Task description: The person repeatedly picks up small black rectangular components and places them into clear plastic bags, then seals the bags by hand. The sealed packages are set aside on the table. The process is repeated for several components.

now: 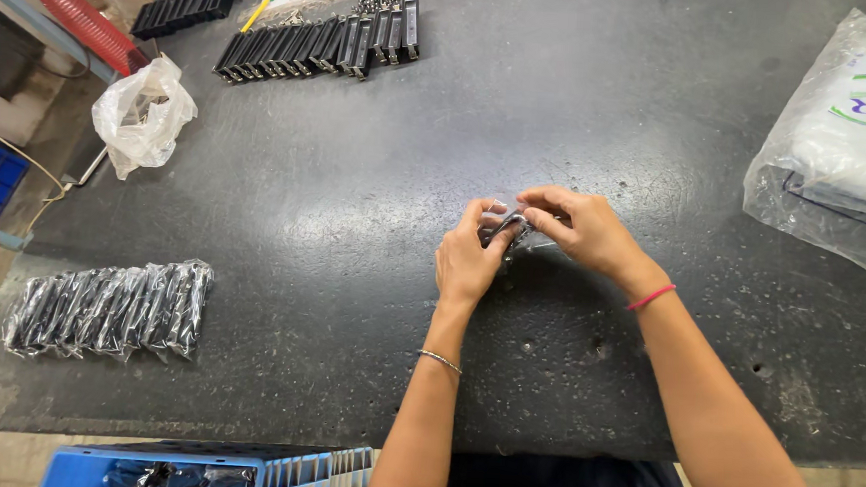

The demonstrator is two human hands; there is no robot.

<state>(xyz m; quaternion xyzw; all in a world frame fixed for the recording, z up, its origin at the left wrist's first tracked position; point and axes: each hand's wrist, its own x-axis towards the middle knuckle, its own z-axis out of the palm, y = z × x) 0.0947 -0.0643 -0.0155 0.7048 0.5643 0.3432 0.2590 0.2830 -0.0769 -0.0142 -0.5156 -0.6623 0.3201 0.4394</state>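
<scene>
Head view: we look down on a dark table (374, 220) with both hands meeting near its middle.
Left hand (467, 261): our fingers are pinched shut on a small black part (507, 228) in a clear sleeve, steadying it from the near side.
Right hand (579, 227): our fingertips are closed on the far end of the same sleeve, so the two hands can work the plastic between them.
Part: it sits just above the table, held between both hands; its exact shape is hidden by our fingers.
Wrapped row (109, 306): bagged black parts lie side by side at our left, well apart from the hands, likely set out of the way.
Bare row (320, 38): unwrapped black parts are lined up at the far edge.
Small bag (143, 113): crumpled clear plastic, far left.
Big bag (845, 148): white plastic sack at the right edge.
Crate (209, 468): blue, below the near table edge.
</scene>
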